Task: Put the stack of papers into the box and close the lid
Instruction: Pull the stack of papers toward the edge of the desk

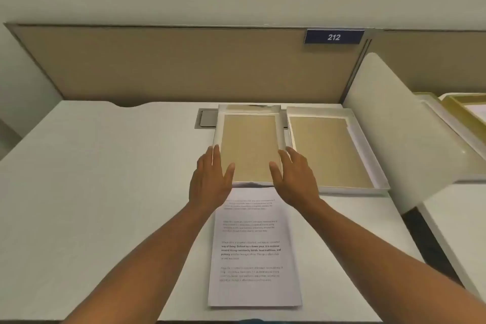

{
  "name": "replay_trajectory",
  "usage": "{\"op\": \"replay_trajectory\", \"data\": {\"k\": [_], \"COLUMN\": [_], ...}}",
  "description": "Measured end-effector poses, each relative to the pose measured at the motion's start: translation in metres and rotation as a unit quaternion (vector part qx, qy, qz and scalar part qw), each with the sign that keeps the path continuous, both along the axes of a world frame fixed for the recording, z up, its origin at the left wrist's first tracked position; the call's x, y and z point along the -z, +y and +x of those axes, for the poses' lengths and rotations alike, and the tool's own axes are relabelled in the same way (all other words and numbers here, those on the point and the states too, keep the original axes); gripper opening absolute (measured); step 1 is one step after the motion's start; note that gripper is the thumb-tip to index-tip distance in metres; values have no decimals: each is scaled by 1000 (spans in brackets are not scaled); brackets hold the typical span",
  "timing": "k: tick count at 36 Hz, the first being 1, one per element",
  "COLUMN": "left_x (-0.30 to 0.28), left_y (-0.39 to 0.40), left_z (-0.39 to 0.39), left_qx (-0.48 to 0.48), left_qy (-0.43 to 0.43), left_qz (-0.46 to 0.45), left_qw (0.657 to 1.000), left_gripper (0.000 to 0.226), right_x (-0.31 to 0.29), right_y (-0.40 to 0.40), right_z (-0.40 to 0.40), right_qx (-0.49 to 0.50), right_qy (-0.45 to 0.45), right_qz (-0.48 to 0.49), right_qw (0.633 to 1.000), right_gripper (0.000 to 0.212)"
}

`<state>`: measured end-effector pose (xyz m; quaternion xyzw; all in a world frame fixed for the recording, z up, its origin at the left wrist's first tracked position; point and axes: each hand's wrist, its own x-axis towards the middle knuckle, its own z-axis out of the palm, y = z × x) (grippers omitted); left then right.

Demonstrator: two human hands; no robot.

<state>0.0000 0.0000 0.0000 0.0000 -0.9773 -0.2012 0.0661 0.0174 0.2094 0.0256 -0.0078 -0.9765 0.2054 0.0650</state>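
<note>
A stack of printed white papers (253, 252) lies on the white desk near its front edge. Just beyond it sits an open shallow white box (249, 110) with a tan bottom. A second shallow white tray of the same kind, the lid (331, 152), lies upturned to its right. My left hand (210, 181) rests with spread fingers at the box's near left corner. My right hand (294, 176) is at the near right corner, fingers apart. Neither hand holds anything. The box's near rim is partly hidden by my hands.
A tan partition (184, 66) with a blue sign "212" (334, 37) backs the desk. A grey cable hatch (207, 118) sits behind the box. A white divider panel (394, 123) rises on the right, with another desk and yellowish trays (465, 108) past it.
</note>
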Motion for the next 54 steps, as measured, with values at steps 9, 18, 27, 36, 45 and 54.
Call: {"op": "replay_trajectory", "data": {"k": [9, 18, 27, 36, 45, 54], "left_x": [59, 92, 94, 96, 98, 107], "left_y": [-15, -24, -18, -17, -13, -7], "left_z": [33, 54, 60, 63, 67, 73], "left_qx": [-64, -76, -81, -92, -103, -73], "left_qy": [-205, -335, -326, -309, -299, -331], "left_qz": [29, 63, 81, 72, 63, 93], "left_qw": [976, 937, 938, 944, 946, 936], "left_gripper": [62, 44, 46, 51, 54, 72], "right_x": [68, 105, 105, 103, 112, 109], "right_y": [14, 20, 10, 12, 8, 5], "right_z": [42, 68, 57, 44, 52, 62], "right_qx": [61, 112, 211, 204, 187, 93], "right_qy": [-173, -276, -296, -327, -315, -239], "right_qz": [-23, -50, -265, -341, -409, -332], "right_qw": [983, 953, 893, 857, 836, 908], "right_gripper": [53, 51, 45, 37, 41, 24]}}
